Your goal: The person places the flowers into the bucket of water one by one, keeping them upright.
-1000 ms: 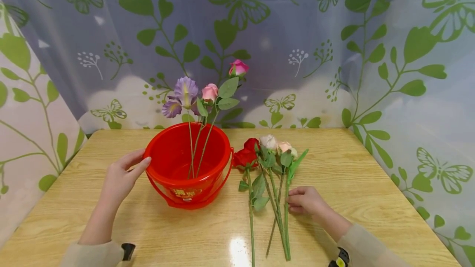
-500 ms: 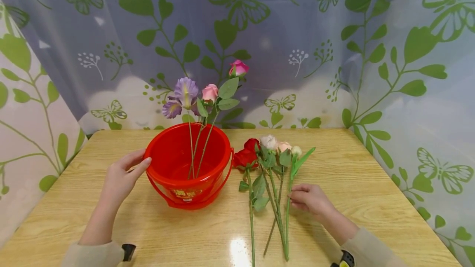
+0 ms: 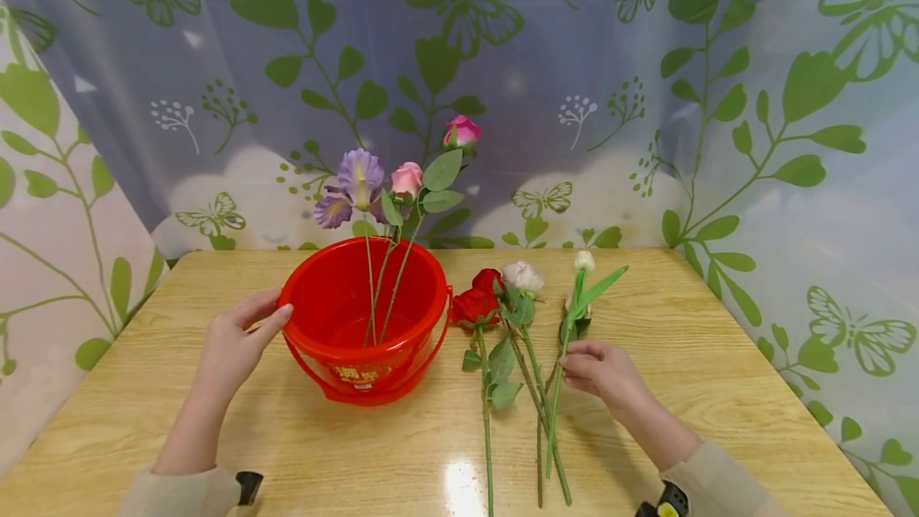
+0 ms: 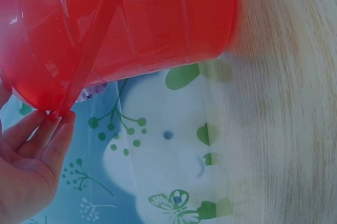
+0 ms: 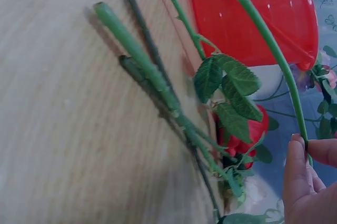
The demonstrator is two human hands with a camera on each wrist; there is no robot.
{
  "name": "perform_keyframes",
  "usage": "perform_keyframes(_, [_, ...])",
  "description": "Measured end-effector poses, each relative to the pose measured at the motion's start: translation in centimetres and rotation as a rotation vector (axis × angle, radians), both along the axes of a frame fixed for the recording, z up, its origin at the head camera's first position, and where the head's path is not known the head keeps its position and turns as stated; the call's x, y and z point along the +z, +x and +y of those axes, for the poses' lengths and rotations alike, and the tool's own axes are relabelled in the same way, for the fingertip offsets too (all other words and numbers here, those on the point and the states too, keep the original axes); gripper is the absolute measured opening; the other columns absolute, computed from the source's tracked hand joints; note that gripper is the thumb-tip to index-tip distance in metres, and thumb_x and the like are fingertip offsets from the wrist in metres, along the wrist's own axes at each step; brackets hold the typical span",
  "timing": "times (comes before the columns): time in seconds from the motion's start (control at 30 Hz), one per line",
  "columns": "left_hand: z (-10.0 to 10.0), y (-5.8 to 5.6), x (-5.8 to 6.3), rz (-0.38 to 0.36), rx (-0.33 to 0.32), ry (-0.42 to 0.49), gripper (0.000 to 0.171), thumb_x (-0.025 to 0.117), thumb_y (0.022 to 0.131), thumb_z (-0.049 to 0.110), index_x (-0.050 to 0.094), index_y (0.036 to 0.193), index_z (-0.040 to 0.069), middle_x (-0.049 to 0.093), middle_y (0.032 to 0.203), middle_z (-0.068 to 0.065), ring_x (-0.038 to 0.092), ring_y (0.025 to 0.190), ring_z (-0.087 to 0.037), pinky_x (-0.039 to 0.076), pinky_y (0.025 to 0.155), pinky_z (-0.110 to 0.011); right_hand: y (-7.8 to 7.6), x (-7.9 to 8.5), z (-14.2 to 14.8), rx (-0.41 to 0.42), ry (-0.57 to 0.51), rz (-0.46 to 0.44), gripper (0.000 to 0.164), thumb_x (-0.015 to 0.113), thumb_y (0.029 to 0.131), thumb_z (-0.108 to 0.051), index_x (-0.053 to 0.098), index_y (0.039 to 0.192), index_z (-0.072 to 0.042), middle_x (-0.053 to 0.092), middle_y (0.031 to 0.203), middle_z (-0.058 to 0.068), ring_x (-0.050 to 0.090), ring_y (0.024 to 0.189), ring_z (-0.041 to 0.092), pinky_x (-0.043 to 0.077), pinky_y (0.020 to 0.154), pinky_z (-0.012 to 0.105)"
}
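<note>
My left hand point(image 3: 233, 341) holds the left rim of a red plastic bucket point(image 3: 359, 369), thumb and fingers at the edge. Inside the bucket stand a purple iris point(image 3: 359, 180), a light pink rose point(image 3: 407, 179) and a hot pink rose point(image 3: 462, 132), leaning on its far side. Between thumb and fingers, my right hand point(image 3: 606, 377) pinches the green stem of a white tulip point(image 3: 584, 262). In the right wrist view the tulip stem point(image 5: 279, 58) rises above the other stems. My hand and the tulip's leaves partly cover another flower point(image 3: 577, 329) lying beneath.
Red roses point(image 3: 475, 303) and a white rose point(image 3: 523, 276) lie on the wooden table point(image 3: 682, 317) right of the bucket, their stems crossing toward the front. A patterned curtain point(image 3: 502, 86) hangs behind the table and along both sides.
My right hand has lifted the tulip off the pile, tilting its bloom up and right. The flower beneath and nearby stems have shifted. My left hand stays at the bucket rim.
</note>
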State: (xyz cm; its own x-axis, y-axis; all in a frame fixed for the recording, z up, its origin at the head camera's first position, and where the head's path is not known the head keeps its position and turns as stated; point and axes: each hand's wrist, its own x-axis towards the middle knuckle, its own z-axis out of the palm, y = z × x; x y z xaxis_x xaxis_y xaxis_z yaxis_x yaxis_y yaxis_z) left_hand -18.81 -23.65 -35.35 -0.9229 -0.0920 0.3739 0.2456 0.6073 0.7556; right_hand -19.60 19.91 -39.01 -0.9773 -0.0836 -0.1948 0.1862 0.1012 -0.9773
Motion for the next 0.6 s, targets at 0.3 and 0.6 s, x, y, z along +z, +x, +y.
perform_keyframes(0.3, [0.0,0.1,0.2,-0.013,-0.003,0.009,0.044,0.056,0.087,0.028,0.054,0.118,-0.003,0.057,0.112,-0.019,0.051,0.103,-0.030,0.045,0.080,-0.040,-0.3,2.3,-0.7,0.043,0.005,0.053,0.036,0.052,0.087,-0.002,0.040,0.116,0.015,0.056,0.092,0.012,0.059,0.079,0.014,0.050,0.079,0.033])
perform_keyframes(0.6, [-0.1,-0.1,-0.1,-0.006,0.000,0.002,0.043,0.056,0.087,0.028,0.055,0.117,-0.003,0.057,0.112,-0.019,0.052,0.102,-0.029,0.046,0.079,-0.040,-0.8,4.7,-2.3,0.047,-0.005,0.113,0.034,0.053,0.086,0.000,0.042,0.114,0.014,0.055,0.087,0.008,0.059,0.077,0.014,0.051,0.076,0.031])
